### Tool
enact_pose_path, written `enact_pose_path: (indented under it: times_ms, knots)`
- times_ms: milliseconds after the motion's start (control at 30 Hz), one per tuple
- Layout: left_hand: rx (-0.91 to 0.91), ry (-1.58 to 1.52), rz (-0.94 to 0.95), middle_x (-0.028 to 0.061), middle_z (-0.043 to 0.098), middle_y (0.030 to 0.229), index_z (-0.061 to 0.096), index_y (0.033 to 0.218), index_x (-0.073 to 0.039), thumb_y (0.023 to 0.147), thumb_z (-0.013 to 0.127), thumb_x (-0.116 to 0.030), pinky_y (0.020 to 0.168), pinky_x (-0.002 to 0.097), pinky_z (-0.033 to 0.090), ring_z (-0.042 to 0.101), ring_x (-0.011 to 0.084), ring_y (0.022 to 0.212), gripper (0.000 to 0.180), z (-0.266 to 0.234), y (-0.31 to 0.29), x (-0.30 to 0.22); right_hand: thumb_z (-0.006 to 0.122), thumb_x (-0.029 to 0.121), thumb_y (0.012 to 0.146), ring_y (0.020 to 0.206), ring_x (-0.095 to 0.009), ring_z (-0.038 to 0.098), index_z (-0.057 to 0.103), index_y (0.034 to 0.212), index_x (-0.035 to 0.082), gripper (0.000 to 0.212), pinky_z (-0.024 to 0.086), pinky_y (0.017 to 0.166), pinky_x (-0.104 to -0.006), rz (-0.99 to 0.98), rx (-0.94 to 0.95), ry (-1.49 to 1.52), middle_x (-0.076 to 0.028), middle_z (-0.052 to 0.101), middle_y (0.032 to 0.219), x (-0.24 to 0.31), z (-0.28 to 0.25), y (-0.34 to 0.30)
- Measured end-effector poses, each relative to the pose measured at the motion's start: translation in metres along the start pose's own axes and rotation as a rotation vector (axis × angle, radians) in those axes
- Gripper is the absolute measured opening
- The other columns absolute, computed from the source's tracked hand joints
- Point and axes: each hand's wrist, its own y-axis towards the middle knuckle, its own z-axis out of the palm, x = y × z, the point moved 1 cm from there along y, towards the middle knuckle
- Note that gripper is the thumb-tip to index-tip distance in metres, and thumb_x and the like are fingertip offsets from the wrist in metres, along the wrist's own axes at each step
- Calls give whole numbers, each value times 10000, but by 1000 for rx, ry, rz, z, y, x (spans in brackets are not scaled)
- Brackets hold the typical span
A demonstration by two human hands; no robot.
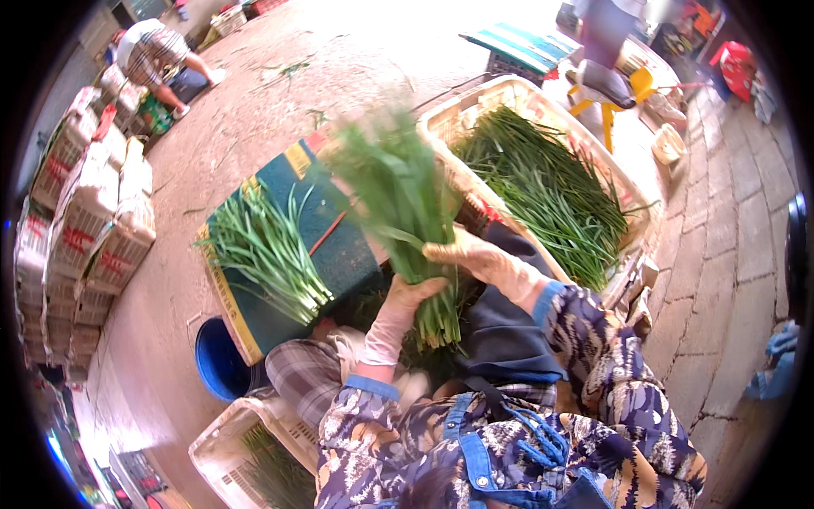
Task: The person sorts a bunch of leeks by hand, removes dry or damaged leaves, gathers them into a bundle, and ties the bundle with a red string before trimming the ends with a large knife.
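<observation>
A thick bunch of garlic chives (398, 187) stands upright over my lap, its leafy tops smeared by motion and its cut stem ends pointing down. My left hand (413, 295), in a pale glove, is closed around the lower stems. The gloved right hand (475, 254) grips the bunch from the right side, a little higher; a pale blade runs to its fingertips. To the left, a smaller pile of chives (267, 246) lies on a dark green board (348, 267) with yellow edges. A thin red stick (329, 232) rests beside that pile.
A large pale crate (526, 93) of loose chives stands at my right, a second crate (225, 462) lower left. A blue bucket (222, 360) sits by the board. Stacked crates (106, 220) line the left; one person (157, 55) bends beyond, another (606, 51) stands near a yellow stool (642, 83).
</observation>
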Motion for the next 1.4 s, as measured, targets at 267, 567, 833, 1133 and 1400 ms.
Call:
enact_pose_path:
  times_ms: [267,567,833,1133,1400]
  knots:
    - [116,425,356,39,670,1050,563,1203,-66,755,818,-91,785,305,553,656,172,921,517,-75,36,-110,868,233,710,1061,-166,574,568,1231,27,635,477,923,-324,-596,-155,-182,-69,645,1150,54,61,102]
    - [131,90,703,68,557,1273,486,1327,-66,929,605,-130,985,343,479,539,191,1162,420,-148,60,-93,838,419,636,1289,-442,405,439,1402,105,919,335,1060,-563,-810,-43,-946,-209,458,1399,65,76,142]
    - [-126,-164,702,117,472,1383,394,1396,-46,982,489,-454,1136,446,329,444,270,1296,589,-97,29,-127,784,710,574,1399,-467,237,172,1523,78,1294,220,1138,-548,-595,-55,-928,-275,329,1471,83,100,113]
    - [-299,35,744,109,567,1264,526,1283,-73,926,633,-348,1007,410,443,554,236,1138,463,-113,14,-134,740,768,549,1404,-474,233,257,1512,99,1268,139,1123,-645,-520,101,-1109,-250,364,1474,108,108,91]
    - [-876,-67,715,52,629,911,637,946,-62,793,697,-247,796,331,482,588,179,832,248,-141,-74,-176,699,148,891,846,-124,632,691,1051,-11,226,505,787,-276,-460,-459,-274,-78,703,939,-8,55,26]
